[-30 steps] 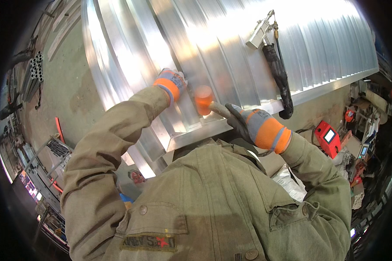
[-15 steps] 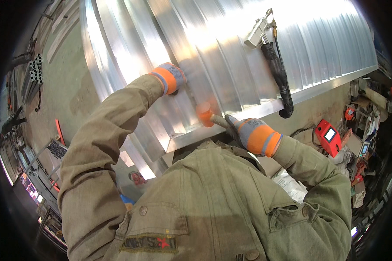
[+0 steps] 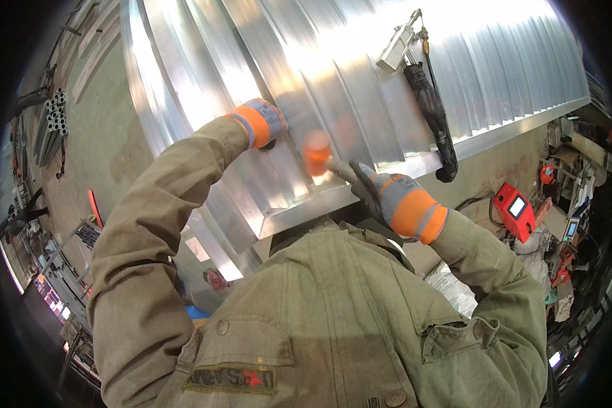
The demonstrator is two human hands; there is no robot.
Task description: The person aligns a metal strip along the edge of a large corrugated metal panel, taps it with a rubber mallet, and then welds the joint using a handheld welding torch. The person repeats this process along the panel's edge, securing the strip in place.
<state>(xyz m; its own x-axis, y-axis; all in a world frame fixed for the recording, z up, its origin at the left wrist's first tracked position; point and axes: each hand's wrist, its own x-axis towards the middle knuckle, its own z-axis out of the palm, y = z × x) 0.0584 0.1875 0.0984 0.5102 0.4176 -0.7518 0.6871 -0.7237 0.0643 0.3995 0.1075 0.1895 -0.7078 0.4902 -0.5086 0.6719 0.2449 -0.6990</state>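
Observation:
My right hand [image 3: 408, 204], in a grey and orange glove, is wrapped round the handle of a mallet with an orange head [image 3: 316, 154]. Motion blurs the head, which shows over the near end of a ribbed, shiny metal panel [image 3: 367, 102]; whether it touches the metal I cannot tell. Further left, my left hand [image 3: 262, 123], gloved the same way, is closed against one of the panel's long ribs. Its fingertips are hidden, and a small dark patch shows beneath it. The panel's near edge is a flat metal rail [image 3: 313, 212], close to my chest.
A welding-gun-like tool [image 3: 398, 51] with a black-sleeved cable [image 3: 428, 112] lies across the panel on the right. A red device with a lit screen [image 3: 515, 212] stands beyond the near edge. Stacked metal tubes [image 3: 56, 112] lie at the far left.
The mallet's orange head has risen away from the near rail, and my right hand has shifted slightly right. My left hand stays closed at nearly the same spot on the panel.

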